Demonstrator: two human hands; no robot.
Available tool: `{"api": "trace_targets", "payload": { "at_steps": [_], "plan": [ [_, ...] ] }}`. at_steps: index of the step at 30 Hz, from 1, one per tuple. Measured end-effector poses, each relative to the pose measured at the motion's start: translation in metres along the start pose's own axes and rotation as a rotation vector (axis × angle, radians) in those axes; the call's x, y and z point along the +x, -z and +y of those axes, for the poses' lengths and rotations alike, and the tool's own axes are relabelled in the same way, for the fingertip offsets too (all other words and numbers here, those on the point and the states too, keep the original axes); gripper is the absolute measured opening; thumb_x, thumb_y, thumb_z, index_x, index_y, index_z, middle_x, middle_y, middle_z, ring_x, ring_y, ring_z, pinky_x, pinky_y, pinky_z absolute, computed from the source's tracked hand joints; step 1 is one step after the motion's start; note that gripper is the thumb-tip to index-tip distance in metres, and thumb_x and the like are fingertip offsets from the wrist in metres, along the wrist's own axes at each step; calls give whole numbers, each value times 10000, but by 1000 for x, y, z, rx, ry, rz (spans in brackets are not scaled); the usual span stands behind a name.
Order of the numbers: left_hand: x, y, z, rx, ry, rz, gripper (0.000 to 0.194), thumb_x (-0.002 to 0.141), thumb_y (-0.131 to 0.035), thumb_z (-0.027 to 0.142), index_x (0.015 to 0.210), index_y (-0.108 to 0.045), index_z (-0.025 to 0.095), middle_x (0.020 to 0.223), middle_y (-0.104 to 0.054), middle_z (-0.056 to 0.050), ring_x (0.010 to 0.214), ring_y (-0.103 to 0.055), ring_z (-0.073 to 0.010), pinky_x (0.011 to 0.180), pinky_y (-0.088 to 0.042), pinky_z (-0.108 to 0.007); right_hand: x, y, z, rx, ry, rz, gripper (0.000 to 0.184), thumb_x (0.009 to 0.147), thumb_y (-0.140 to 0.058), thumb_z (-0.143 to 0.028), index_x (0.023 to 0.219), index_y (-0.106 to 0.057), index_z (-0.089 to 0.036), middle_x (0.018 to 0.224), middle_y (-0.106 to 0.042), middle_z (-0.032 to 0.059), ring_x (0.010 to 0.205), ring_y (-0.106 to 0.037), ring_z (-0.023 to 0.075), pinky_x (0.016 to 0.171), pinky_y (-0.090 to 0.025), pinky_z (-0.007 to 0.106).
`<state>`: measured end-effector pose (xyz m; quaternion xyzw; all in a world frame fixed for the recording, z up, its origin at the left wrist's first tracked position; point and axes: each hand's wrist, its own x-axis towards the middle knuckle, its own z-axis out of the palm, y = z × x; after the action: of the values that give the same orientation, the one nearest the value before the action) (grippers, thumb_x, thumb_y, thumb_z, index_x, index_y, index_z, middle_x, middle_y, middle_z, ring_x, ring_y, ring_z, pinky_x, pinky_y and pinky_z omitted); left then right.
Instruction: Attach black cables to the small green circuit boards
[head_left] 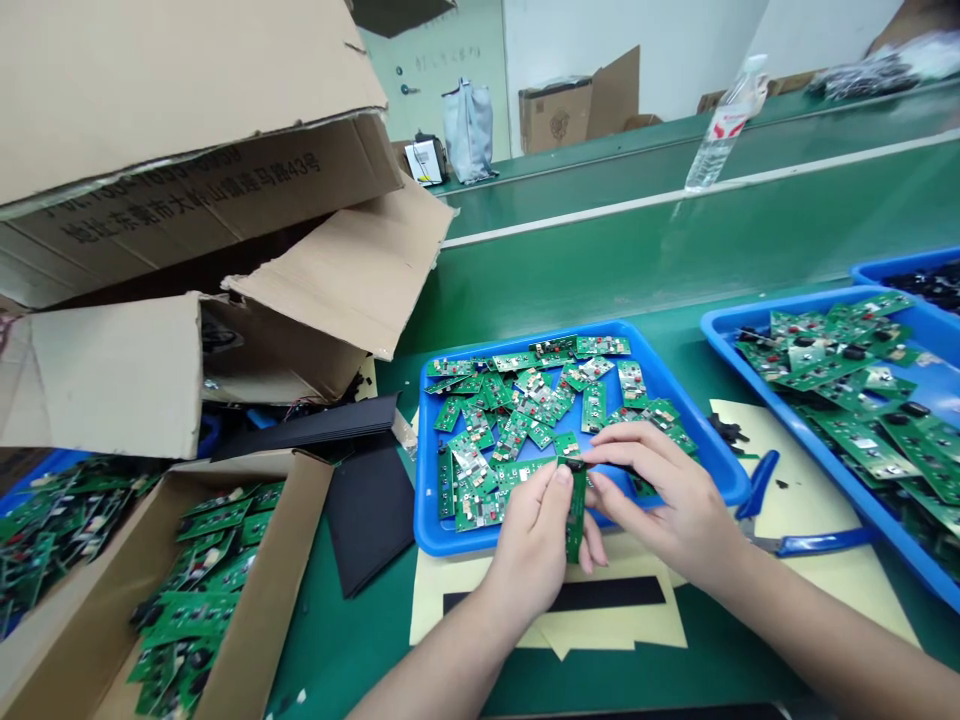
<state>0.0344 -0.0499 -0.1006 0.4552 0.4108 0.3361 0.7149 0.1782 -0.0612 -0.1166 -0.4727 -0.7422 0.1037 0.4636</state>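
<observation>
Green circuit board, one: just below and right of centre in the frame, held near upright by the near rim of a blue tray. Handling, as I judge it: light, stiff, fragile at its small parts; best taken by the long edges. Appearance: narrow, flat, dark component at top end. Left hand: pinching the board. Right hand: fingers curled narrow beside the top; whether gripping, I cannot tell.

Narrow green circuit board, roughly upright, in the left hand.
</observation>
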Motion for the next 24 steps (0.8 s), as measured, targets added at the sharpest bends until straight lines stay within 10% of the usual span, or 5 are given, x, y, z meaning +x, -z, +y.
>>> {"api": "trace_targets", "payload": {
  "at_steps": [5, 24],
  "plan": [
    [-2, -1, 4, -12, -38, 16, 352, 867, -437, 459, 851, -556, 129, 448, -553, 28, 326, -460, -85, 339, -362, -172, 0, 1, 3, 88, -95, -27, 345, 856, -518, -172, 1199, -483, -168, 1034, -625, 108, 892, -634, 200, 777, -536, 346],
    [-6, 0, 1, 21, 67, -192, 418, 875, -409, 523, 731, -514, 144, 472, -600, -15, 306, -445, -64, 291, -307, -140, 3, 9, 6, 30, 182, 54, 203, 846, -509, -24, 937, -598, -182, 923, -570, 78, 851, -579, 181, 703, -533, 307]
  ]
}}
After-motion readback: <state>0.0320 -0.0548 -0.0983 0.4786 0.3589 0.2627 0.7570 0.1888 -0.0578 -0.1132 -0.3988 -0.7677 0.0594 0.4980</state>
